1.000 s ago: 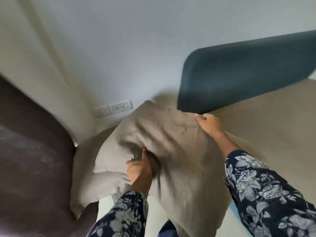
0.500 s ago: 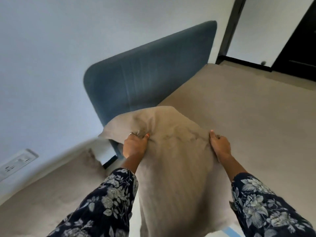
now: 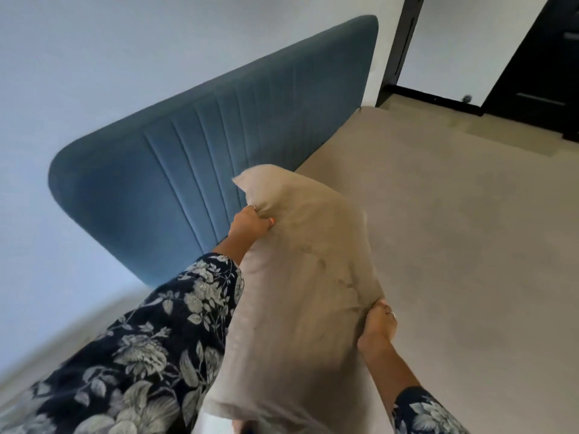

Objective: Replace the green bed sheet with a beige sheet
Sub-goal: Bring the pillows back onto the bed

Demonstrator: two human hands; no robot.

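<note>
Left of the blue headboard (image 3: pixel 194 170): plain pale wall, nothing more. Just in front of the headboard: left hand (image 3: pixel 250 221), fingers curled and pinching the far upper corner of a beige pillow (image 3: pixel 300 277). Pillow held up off the bed, tilted, close to the headboard. Further from the headboard, at the pillow's near right edge: right hand (image 3: pixel 379 324), fingers wrapped round that edge. Right of the headboard: beige sheet (image 3: pixel 454 245) spread flat over the mattress, no green sheet anywhere in view. Swap apparently done; probably left only to set the pillow down by the headboard.
</note>
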